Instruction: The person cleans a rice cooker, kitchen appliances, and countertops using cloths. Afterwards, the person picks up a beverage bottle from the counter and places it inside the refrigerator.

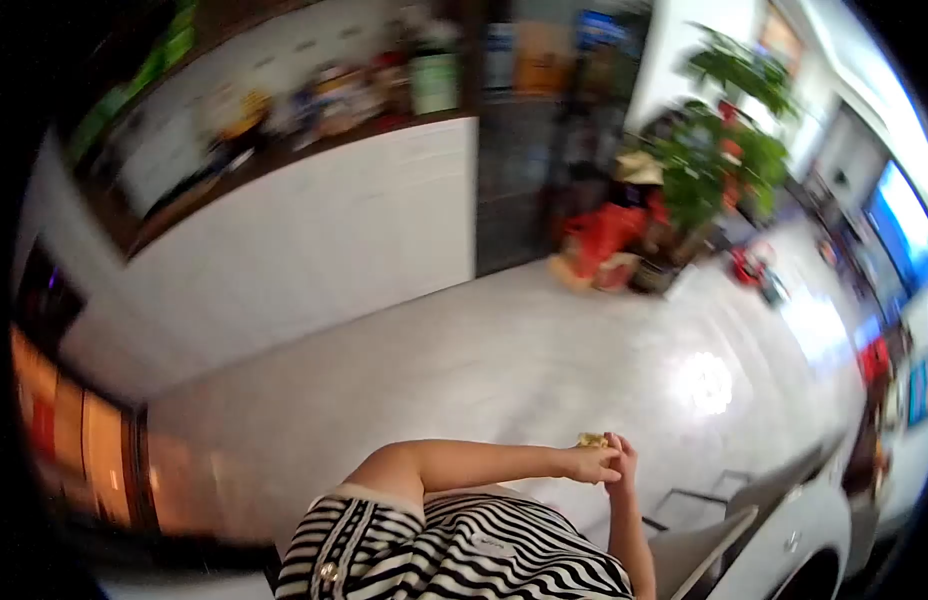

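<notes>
My left hand (pixel 592 464) and my right hand (pixel 624 462) are together in front of my striped top, fingers closed and overlapping. Between them a small yellowish thing (pixel 591 440) sticks out above the left hand's fingers. Its kind is too small and blurred to make out. The right hand's fingertips press against its side, and part of it is hidden by the fingers. My left forearm reaches across from the left, while the right forearm rises from below.
Close on the right are pale chairs (pixel 799 530). A white cabinet (pixel 364 215) with a cluttered dark counter stands to the left. Farther off are a leafy potted plant (pixel 719 150), red bags (pixel 604 235) and the shiny light floor (pixel 464 350). The surroundings are blurred.
</notes>
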### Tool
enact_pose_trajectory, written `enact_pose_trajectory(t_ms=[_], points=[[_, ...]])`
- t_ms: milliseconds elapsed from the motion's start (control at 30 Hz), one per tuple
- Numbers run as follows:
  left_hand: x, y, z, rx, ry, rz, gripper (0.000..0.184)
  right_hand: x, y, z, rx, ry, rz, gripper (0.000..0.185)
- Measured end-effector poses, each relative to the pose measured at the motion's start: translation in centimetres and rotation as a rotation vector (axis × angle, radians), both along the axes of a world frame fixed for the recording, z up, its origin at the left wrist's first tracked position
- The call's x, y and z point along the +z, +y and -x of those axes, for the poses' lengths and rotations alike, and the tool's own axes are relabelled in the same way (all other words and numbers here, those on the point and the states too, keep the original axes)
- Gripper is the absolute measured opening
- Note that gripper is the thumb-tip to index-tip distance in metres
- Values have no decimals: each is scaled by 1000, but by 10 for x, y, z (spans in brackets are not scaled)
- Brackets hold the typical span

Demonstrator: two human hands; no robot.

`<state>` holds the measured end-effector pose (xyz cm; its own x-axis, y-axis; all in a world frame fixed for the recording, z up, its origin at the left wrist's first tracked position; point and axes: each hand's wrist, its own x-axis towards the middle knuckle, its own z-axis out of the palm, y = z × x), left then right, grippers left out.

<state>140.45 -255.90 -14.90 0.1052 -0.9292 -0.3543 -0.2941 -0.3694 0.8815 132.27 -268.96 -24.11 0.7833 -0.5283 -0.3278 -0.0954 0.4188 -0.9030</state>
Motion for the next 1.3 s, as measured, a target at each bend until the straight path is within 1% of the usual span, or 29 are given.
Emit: enact_pose_trajectory(t_ms=[33, 67, 100, 167, 200, 233, 267, 300, 367, 400, 433, 533, 567, 633, 667, 700, 767, 800, 833, 867, 900, 933, 967, 1033, 1067, 1100, 1167, 1267, 1300], points=[[1, -36, -6, -181, -78, 205, 48, -12, -43, -3, -3, 44, 121, 22], [18, -65, -5, -272, -96, 248, 47, -40, -82, -4, -83, 60, 78, 24], [44, -92, 1, -351, -107, 299, 46, -45, -119, 0, -94, 152, 38, 27], [75, -162, 14, -541, -55, 426, 45, -52, -190, 8, -114, 331, -52, 32], [84, -194, 26, -642, 29, 477, 46, -70, -233, 17, -129, 432, 33, 33], [93, -227, 36, -734, 115, 527, 47, -105, -278, 27, -137, 539, 121, 35], [111, -258, 38, -837, 218, 477, 49, -149, -330, 41, -110, 667, 265, 41], [128, -272, 36, -932, 338, 414, 50, -149, -350, 52, -46, 835, 395, 44], [143, -334, 37, -1052, 371, 282, 54, -138, -423, 55, 101, 1126, 660, 49], [139, -358, 31, -828, 400, 518, 37, -135, -450, 57, 73, 1169, 670, 43], [141, -387, 20, -844, 445, 470, 34, -129, -475, 58, 50, 1215, 682, 37], [135, -479, -3, -835, 625, 362, 25, -102, -564, 62, 192, 1302, 498, 46], [130, -507, -11, -917, 618, 307, 29, -98, -596, 59, 212, 1324, 560, 43], [145, -550, -38, -848, 742, 352, 21, -81, -657, 47, 277, 1375, 689, 36], [154, -577, -54, -817, 928, 271, 20, -64, -690, 36, 306, 1379, 748, 30], [149, -602, -65, -712, 953, 217, 30, -68, -729, 31, 138, 1268, 637, 29], [145, -658, -87, -589, 776, 230, 44, -118, -813, 49, -188, 1013, 389, 27], [139, -682, -103, -585, 615, 178, 59, -179, -868, 79, -251, 983, 312, 25], [136, -708, -119, -727, 548, 135, 59, -234, -920, 104, -315, 951, 238, 24], [138, -745, -139, -873, 454, 110, 60, -167, -900, 81, -441, 992, 168, 23], [147, -804, -174, -1013, 367, 85, 61, -140, -909, 65, -515, 1035, 118, 23], [160, -831, -193, -1111, 416, 96, 60, -120, -910, 54, -574, 1032, 64, 22], [145, -848, -192, -1007, 457, 226, 57, -110, -915, 45, -617, 1021, 13, 22], [143, -899, -201, -1148, 426, 195, 53, -100, -932, 25, -685, 985, -75, 21], [133, -922, -205, -1170, 598, 197, 49, -100, -940, 14, -721, 960, -130, 20], [137, -942, -218, -1109, 641, 199, 44, -102, -956, 1, -729, 949, -155, 20], [108, -1000, -219, -1182, 1025, 162, 38, -108, -989, -24, -762, 916, -234, 19], [113, -1087, -243, -1139, 864, -70, 35, -120, -1060, -60, -776, 867, -311, 18], [101, -1118, -242, -1127, 925, -48, 37, -126, -1088, -71, -771, 852, -335, 17]])
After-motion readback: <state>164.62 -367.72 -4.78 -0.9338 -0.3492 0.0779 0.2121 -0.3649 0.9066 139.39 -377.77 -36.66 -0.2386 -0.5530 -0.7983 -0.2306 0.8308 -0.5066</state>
